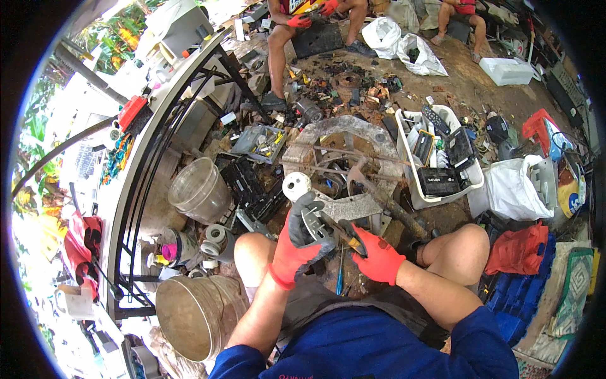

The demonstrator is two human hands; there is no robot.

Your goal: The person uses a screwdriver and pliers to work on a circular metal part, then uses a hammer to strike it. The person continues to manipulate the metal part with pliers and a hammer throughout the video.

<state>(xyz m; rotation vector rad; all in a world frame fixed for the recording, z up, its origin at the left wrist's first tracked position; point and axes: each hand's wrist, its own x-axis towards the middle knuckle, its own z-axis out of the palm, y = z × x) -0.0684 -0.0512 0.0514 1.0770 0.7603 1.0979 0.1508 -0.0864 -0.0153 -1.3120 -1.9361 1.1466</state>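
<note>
My left hand (295,246), in a red glove with a grey palm, is closed around a grey metal part (313,225) with slots or holes in it. In a matching glove, my right hand (379,258) grips a hand tool with a yellow-orange handle (355,242); its dark front end reaches to the metal part, and its exact kind is unclear. Just beyond my left fingers is a white round piece (297,186) with small holes. Farther out lies a large pale metal ring frame (372,208) with rusty bars across it. A blue-handled slim tool (340,278) is below my hands.
At right stands a white bin (404,180) of electronics, beside a white sack (514,186). Left are a clear bucket (199,186), a large dirty bucket (189,316) and a black-framed table (136,208). Opposite, a red-gloved person (278,57) sits behind scattered scrap (353,85).
</note>
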